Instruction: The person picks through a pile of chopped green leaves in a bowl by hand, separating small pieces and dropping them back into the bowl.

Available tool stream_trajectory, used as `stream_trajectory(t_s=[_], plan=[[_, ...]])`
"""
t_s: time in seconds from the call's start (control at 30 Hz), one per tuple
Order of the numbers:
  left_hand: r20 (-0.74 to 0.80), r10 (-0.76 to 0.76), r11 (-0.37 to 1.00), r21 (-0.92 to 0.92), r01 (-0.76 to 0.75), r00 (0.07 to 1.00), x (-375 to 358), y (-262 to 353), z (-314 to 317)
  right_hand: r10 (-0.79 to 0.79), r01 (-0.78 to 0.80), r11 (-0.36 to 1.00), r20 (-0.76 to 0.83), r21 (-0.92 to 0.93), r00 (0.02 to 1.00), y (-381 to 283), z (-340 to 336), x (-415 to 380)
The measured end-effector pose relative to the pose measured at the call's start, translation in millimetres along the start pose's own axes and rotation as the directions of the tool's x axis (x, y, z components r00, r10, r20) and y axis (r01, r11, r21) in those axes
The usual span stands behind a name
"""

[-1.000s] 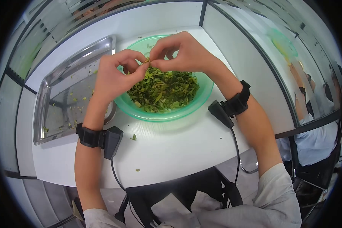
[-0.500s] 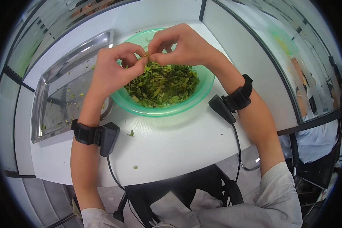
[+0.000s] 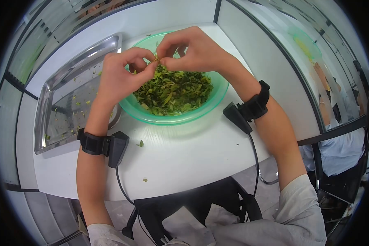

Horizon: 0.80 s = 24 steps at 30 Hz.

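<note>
A translucent green bowl (image 3: 172, 120) stands on the white table, holding a heap of torn green leaves (image 3: 172, 92). Over its back left part my left hand (image 3: 125, 71) pinches a small piece of green leaf or stem (image 3: 156, 60) between thumb and forefinger. My right hand (image 3: 192, 51) meets it from the right, its thumb and fingertips closed on the same small piece. The fingertips of both hands are nearly touching, so the piece is mostly hidden.
A metal tray (image 3: 43, 119) with scattered green bits lies on the left. Small leaf scraps (image 3: 140, 143) are on the white table (image 3: 192, 160). Low partitions (image 3: 270, 69) border it. Beyond the right one, a person (image 3: 340, 151) in light clothing is partly visible.
My right hand has shifted slightly left, with its fingertips still close to my left ones. The bowl appears slightly further left.
</note>
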State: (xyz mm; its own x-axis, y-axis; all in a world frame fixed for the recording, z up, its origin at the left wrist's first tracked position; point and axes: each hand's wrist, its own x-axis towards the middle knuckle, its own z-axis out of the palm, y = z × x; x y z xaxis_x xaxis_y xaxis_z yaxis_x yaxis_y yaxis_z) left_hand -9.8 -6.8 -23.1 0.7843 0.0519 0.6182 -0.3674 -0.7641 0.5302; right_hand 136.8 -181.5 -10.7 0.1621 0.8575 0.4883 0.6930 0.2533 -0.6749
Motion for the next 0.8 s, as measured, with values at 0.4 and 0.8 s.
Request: stream_trajectory(t_s=[0.4, 0.8], plan=[[-0.031, -0.052, 0.998, -0.023, 0.052, 0.998, 0.5, -3.0, 1.5, 0.018, -0.024, 0.996, -0.076, -0.080, 0.997, -4.2, 4.8, 2.2], [0.006, -0.022, 0.999, -0.030, 0.022, 1.000, 2.0, -3.4, 0.1, 0.053, -0.055, 0.998, -0.085, -0.020, 0.995, 4.1, 5.8, 6.2]])
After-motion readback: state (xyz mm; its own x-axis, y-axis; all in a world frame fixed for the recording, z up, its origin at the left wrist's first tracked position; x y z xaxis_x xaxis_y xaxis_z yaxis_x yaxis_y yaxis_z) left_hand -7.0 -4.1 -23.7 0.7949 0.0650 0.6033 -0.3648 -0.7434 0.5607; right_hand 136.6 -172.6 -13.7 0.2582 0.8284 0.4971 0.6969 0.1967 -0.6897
